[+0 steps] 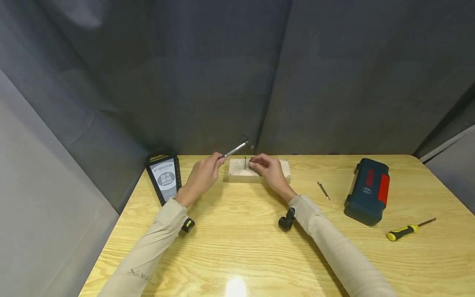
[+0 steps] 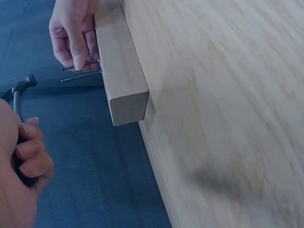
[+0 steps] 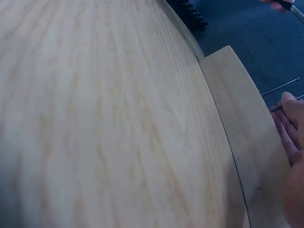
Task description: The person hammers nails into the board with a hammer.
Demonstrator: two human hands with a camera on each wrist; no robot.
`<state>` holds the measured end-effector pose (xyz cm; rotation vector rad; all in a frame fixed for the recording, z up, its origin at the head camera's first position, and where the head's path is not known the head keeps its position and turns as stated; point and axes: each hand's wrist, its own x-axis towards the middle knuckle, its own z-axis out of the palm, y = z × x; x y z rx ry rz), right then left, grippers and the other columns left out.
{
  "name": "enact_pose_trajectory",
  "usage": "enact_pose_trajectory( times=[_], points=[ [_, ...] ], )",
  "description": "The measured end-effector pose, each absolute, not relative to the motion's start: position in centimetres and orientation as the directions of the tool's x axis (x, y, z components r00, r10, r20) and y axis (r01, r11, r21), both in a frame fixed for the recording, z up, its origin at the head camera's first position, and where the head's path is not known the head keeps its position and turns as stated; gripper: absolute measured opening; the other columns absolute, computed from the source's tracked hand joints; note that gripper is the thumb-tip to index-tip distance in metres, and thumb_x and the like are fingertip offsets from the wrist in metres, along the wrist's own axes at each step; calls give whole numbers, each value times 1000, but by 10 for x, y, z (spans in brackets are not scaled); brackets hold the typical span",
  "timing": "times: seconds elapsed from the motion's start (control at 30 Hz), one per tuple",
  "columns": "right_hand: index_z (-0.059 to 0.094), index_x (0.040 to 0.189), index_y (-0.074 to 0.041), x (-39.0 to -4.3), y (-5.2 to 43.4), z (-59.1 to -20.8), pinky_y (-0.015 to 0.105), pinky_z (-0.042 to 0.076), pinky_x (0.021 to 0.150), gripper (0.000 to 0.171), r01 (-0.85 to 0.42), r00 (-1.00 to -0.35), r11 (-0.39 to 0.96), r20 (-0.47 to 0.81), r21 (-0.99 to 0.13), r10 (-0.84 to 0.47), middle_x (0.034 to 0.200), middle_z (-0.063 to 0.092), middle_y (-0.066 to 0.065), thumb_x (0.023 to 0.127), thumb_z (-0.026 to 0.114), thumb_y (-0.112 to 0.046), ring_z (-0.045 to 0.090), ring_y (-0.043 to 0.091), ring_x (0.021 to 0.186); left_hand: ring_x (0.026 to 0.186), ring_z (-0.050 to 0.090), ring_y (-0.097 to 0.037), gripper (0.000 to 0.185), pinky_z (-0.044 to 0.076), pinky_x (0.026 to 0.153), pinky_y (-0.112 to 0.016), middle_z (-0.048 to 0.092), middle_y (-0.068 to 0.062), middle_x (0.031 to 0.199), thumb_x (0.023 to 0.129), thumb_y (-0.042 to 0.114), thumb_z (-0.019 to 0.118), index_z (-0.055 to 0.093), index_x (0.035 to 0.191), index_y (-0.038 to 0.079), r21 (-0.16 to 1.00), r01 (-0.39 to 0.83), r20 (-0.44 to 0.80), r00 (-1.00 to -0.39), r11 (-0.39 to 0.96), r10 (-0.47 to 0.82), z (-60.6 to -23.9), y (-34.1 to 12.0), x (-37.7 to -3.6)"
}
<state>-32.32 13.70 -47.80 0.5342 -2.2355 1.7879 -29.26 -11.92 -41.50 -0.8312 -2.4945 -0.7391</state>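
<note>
**Hammer raised over a nail held on the wood block**

At the far edge of the worktop (image 1: 237,247), about the middle, lies a pale wood block (image 1: 237,171). The person's right hand (image 1: 269,169) rests on top of it, fingertips pinching a nail (image 1: 245,163) that stands upright on the block — the left wrist view shows a second nail (image 2: 80,77) standing just beside it, free of the fingers. The left hand (image 1: 202,176) has its grip closed round the dark handle of a small hammer (image 1: 235,149), whose metal shaft slants up and toward the right so that the head hangs above and slightly behind the nails, apart from them.

Near the far left corner stands a black tool rack with a grey label (image 1: 165,177), tilted back. A loose nail (image 1: 323,190) lies on the worktop to the right of the block, and beyond it, toward the right edge, a dark blue case with a red latch (image 1: 367,190). A yellow-handled screwdriver (image 1: 408,229) lies close to the right edge — nearer the person than the case.
</note>
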Motion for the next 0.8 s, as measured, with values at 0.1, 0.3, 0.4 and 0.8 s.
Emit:
enact_pose_trajectory(
  times=[0.1, 0.3, 0.4, 0.8],
  points=[
    [71, 115, 8, -322, 136, -478, 15, 54, 84, 20, -414, -909, 186, 393, -891, -141, 114, 73, 27, 99, 71, -3, 70, 43, 106, 58, 48, -17, 20, 42, 52, -33, 53, -4, 73, 111, 16, 52, 63, 101, 3, 341, 649, 516, -734, 680, 442, -416, -120, -293],
    [69, 113, 14, -313, 132, -462, 18, 56, 85, 18, -394, -917, 174, 372, -903, -147, 113, 71, 33, 97, 70, 6, 70, 48, 107, 60, 48, -16, 20, 43, 55, -33, 52, -2, 71, 111, 17, 54, 65, 102, 2, 377, 613, 449, -777, 694, 442, -424, -123, -292],
    [69, 111, 16, -305, 130, -451, 20, 57, 84, 18, -390, -918, 162, 367, -907, -151, 112, 71, 35, 95, 71, 8, 70, 48, 106, 61, 49, -17, 19, 45, 56, -34, 53, -2, 72, 111, 15, 54, 66, 104, 2, 389, 601, 415, -791, 698, 450, -425, -124, -292],
    [71, 114, 12, -302, 134, -450, 19, 56, 84, 20, -407, -910, 172, 382, -897, -160, 112, 73, 30, 97, 72, 3, 71, 43, 105, 59, 47, -21, 15, 42, 53, -34, 53, -10, 76, 112, 11, 50, 58, 112, -2, 455, 672, 613, -712, 584, 342, -402, -119, -289]
  ],
)
